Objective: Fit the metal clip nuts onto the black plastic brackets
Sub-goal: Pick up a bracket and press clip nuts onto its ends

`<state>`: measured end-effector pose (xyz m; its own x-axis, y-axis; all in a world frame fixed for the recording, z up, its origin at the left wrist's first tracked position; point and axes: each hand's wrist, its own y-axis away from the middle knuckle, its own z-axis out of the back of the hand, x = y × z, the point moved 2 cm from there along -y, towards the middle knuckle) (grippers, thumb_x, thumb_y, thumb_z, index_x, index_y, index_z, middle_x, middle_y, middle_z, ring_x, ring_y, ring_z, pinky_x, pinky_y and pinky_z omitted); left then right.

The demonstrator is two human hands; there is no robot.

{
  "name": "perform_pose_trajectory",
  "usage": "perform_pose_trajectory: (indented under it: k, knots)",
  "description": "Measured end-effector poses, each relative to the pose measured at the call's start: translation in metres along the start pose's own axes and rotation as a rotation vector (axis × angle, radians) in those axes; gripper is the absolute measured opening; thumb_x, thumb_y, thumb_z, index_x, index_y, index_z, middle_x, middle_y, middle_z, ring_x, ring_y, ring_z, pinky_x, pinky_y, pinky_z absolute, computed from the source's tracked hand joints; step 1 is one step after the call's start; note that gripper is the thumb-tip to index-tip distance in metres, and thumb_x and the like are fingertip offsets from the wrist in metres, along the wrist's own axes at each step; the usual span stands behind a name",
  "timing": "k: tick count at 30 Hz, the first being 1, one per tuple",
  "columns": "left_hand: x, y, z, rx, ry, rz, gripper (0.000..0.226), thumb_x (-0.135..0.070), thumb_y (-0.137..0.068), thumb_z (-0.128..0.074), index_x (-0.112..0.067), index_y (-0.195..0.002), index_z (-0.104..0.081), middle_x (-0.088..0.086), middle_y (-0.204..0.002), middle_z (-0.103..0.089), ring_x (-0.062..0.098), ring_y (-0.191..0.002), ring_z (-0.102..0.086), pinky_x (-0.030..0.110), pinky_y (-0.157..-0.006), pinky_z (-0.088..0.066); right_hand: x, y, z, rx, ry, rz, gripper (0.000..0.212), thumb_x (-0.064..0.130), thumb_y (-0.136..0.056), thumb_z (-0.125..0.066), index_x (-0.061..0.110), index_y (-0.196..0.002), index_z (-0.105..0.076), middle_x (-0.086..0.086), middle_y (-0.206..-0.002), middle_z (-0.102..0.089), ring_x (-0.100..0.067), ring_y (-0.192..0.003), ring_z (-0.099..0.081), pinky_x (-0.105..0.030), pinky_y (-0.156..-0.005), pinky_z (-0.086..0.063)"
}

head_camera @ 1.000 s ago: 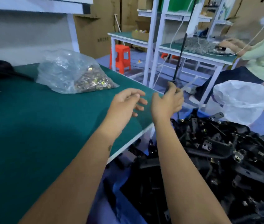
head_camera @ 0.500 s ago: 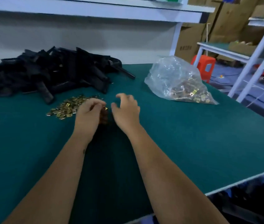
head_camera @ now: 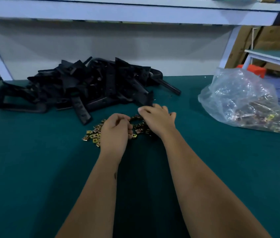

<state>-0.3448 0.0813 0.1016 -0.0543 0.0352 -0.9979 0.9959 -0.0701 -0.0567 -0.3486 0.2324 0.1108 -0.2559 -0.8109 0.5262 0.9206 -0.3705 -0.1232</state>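
On the green table (head_camera: 32, 169), both hands are working over a loose scatter of brass-coloured metal clip nuts (head_camera: 93, 135) lying near the centre. The left hand (head_camera: 116, 133) is resting among the nuts with its fingers curled inward; whether it is gripping a nut cannot be told. The right hand (head_camera: 156, 120) is reaching across the far side of the scatter with curled fingers, touching the near tip of a black plastic bracket; its grip cannot be confirmed. Behind the nuts, the black plastic brackets (head_camera: 84, 85) are lying in a heap. To the right, a clear plastic bag (head_camera: 242, 102) is holding more nuts.
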Motion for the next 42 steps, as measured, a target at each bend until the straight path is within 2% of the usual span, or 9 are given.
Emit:
perform_pose_trajectory:
  k: [5,10,14,18,22,26,33,37,42]
  knots:
    - [-0.003,0.001,-0.001,0.031,0.003,0.011,0.026,-0.007,-0.098,-0.046,-0.015,-0.086,-0.067,-0.007,-0.064,-0.062,0.002,-0.055,-0.057,0.017,-0.052,-0.05,-0.003,0.011,0.014,-0.298,-0.356,0.019,0.041,0.046,-0.093,-0.053,0.016,-0.069,-0.068,0.001,-0.091,-0.06,-0.017,-0.087,-0.057,-0.036,-0.086,-0.045]
    - [-0.005,0.003,0.0,0.044,-0.01,0.014,0.026,-0.005,-0.098,-0.046,-0.014,-0.085,-0.066,-0.003,-0.069,-0.062,0.002,-0.055,-0.056,0.015,-0.052,-0.048,-0.011,0.019,0.021,-0.549,-0.509,-0.15,0.05,0.028,-0.085,-0.07,0.018,-0.054,-0.033,0.007,-0.053,-0.035,-0.009,-0.047,-0.031,-0.028,-0.048,-0.027]
    - [-0.007,0.003,0.001,0.063,-0.039,0.012,0.027,-0.005,-0.098,-0.045,-0.015,-0.084,-0.066,-0.003,-0.069,-0.062,0.003,-0.055,-0.056,0.016,-0.053,-0.049,-0.016,0.024,0.024,-0.511,-0.746,-0.26,0.019,0.012,-0.083,-0.071,0.018,-0.09,-0.053,0.007,-0.065,-0.05,-0.007,-0.057,-0.048,-0.021,-0.057,-0.038]
    - [-0.01,0.003,-0.002,0.058,0.039,0.051,0.028,-0.008,-0.098,-0.046,-0.015,-0.082,-0.067,0.001,-0.07,-0.066,0.009,-0.057,-0.062,0.019,-0.051,-0.052,-0.004,0.041,0.017,-0.671,-0.871,-0.208,0.047,0.012,-0.092,-0.063,0.011,-0.137,-0.05,0.01,-0.069,-0.054,0.005,-0.062,-0.054,-0.004,-0.067,-0.043]
    - [-0.016,0.005,-0.002,0.119,0.221,0.088,0.023,-0.027,-0.101,-0.051,-0.013,-0.1,-0.07,0.007,-0.091,-0.074,0.017,-0.074,-0.071,0.027,-0.061,-0.058,0.032,0.069,0.005,-0.793,-0.728,-0.037,0.023,0.01,-0.093,-0.06,0.007,-0.116,-0.065,0.006,-0.085,-0.058,-0.004,-0.074,-0.053,0.0,-0.071,-0.036]
    - [-0.023,0.012,0.008,0.333,0.464,0.07,0.039,-0.052,-0.098,-0.046,-0.034,-0.085,-0.078,-0.003,-0.104,-0.076,0.013,-0.095,-0.072,0.029,-0.07,-0.057,0.056,0.085,0.002,-0.715,-0.348,0.376,0.006,0.004,-0.089,-0.062,0.004,-0.095,-0.061,-0.006,-0.089,-0.061,-0.022,-0.08,-0.056,-0.032,-0.07,-0.046]
    - [-0.027,0.016,0.019,0.411,0.542,0.175,0.04,-0.051,-0.092,-0.053,-0.021,-0.091,-0.079,0.005,-0.097,-0.075,0.019,-0.09,-0.072,0.035,-0.074,-0.059,0.056,0.089,0.011,-0.791,-0.07,0.601,0.024,-0.016,-0.062,-0.067,0.002,-0.077,-0.065,-0.008,-0.083,-0.064,-0.029,-0.074,-0.058,-0.035,-0.066,-0.042]
    - [-0.025,0.004,0.024,0.158,0.623,0.198,0.03,-0.015,-0.103,-0.047,-0.008,-0.128,-0.06,0.014,-0.112,-0.072,0.025,-0.095,-0.071,0.037,-0.072,-0.061,0.053,0.082,0.006,-0.603,-0.123,0.454,0.033,-0.009,-0.075,-0.064,0.01,-0.102,-0.068,-0.002,-0.104,-0.066,-0.025,-0.096,-0.057,-0.034,-0.082,-0.043]
    - [-0.019,-0.007,0.035,0.01,0.652,0.225,0.031,-0.01,-0.103,-0.047,-0.001,-0.131,-0.055,0.017,-0.11,-0.07,0.027,-0.093,-0.07,0.038,-0.071,-0.06,0.031,0.065,0.001,-0.322,-0.327,0.089,0.032,0.01,-0.088,-0.055,0.019,-0.117,-0.064,0.006,-0.109,-0.055,-0.019,-0.112,-0.052,-0.039,-0.097,-0.045]
